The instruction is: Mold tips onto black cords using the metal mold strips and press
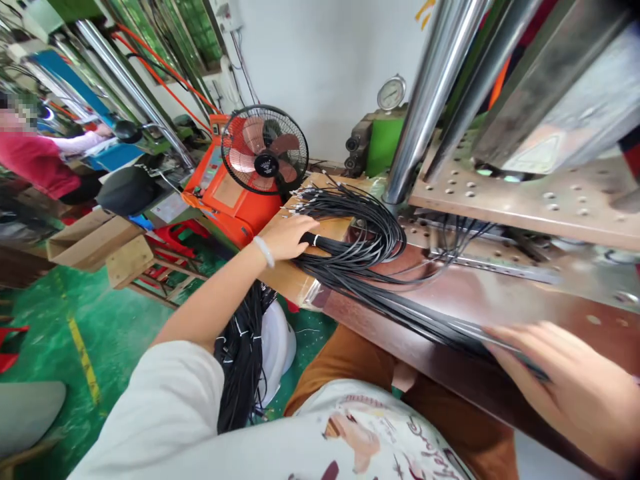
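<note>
At nine o'clock in the frame, a co-worker in a pink top (31,160) sat at another bench, well apart. Toward the centre, an orange-bladed desk fan (265,149) stood at eleven o'clock from the person's left hand (289,236). That hand lay over a taped black sleeve at the near end of a bundle of black cables (365,248), fingers curled down on it, pinning it to the wooden board (285,277). The cables' metal-tipped ends fanned out at twelve o'clock from the hand. More black cables (243,360) hung in the person's lap at six o'clock.

The bundle ran toward four o'clock along the brown press table (505,300), under the steel columns (435,93). The right hand (570,387), blurred at the lower right, lay flat and open-fingered across the strands; whether it gripped any could not be told.

Judging by the pose, keeping the left end firmly anchored while the right smoothed the strands flat would stop them crossing or tangling.
</note>
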Action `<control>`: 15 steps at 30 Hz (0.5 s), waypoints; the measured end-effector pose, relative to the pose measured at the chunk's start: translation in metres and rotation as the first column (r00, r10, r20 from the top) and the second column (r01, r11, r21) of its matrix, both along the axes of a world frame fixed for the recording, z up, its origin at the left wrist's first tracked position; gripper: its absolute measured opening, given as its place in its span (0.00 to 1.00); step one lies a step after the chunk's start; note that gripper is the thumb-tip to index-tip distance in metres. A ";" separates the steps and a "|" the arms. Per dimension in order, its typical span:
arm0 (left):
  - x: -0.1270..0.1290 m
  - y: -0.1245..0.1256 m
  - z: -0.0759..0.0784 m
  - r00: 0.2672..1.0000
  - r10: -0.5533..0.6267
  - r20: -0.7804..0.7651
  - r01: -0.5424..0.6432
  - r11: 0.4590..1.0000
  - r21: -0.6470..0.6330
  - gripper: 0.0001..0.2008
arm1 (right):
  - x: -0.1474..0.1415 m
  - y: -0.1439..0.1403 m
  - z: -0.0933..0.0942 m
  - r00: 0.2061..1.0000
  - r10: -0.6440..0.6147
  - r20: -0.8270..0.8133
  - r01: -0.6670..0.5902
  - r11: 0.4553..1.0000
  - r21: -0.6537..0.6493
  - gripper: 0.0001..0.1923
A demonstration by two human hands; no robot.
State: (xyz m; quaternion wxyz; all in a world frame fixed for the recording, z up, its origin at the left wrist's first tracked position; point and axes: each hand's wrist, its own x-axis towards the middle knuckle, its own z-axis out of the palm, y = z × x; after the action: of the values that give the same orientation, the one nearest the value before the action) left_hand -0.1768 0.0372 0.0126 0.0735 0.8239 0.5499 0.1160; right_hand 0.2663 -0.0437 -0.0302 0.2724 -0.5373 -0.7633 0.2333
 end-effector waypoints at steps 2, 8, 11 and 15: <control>-0.008 0.028 0.005 0.965 -0.056 -0.257 0.024 0.992 -0.126 0.26 | -0.046 0.033 0.044 0.962 0.251 0.105 -0.265 0.951 0.160 0.16; 0.018 0.017 0.073 0.864 -0.142 -0.484 0.274 0.938 0.215 0.14 | -0.180 0.093 0.096 0.914 0.378 0.146 -0.405 0.860 0.309 0.16; 0.034 -0.010 0.110 0.921 -0.149 -0.360 0.360 0.676 0.643 0.20 | -0.218 0.121 0.105 0.947 0.297 0.122 -0.321 0.888 0.330 0.18; 0.050 -0.014 0.098 0.834 -0.322 0.447 -0.139 0.662 0.736 0.38 | -0.226 0.144 0.138 0.933 0.303 -0.192 -0.226 0.912 0.341 0.14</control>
State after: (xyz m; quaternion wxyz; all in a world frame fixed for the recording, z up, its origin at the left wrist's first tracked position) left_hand -0.1270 0.0233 0.1102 -0.1103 0.7402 0.3653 0.5537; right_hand 0.0401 0.1001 0.1082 0.4102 -0.3458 -0.8180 0.2076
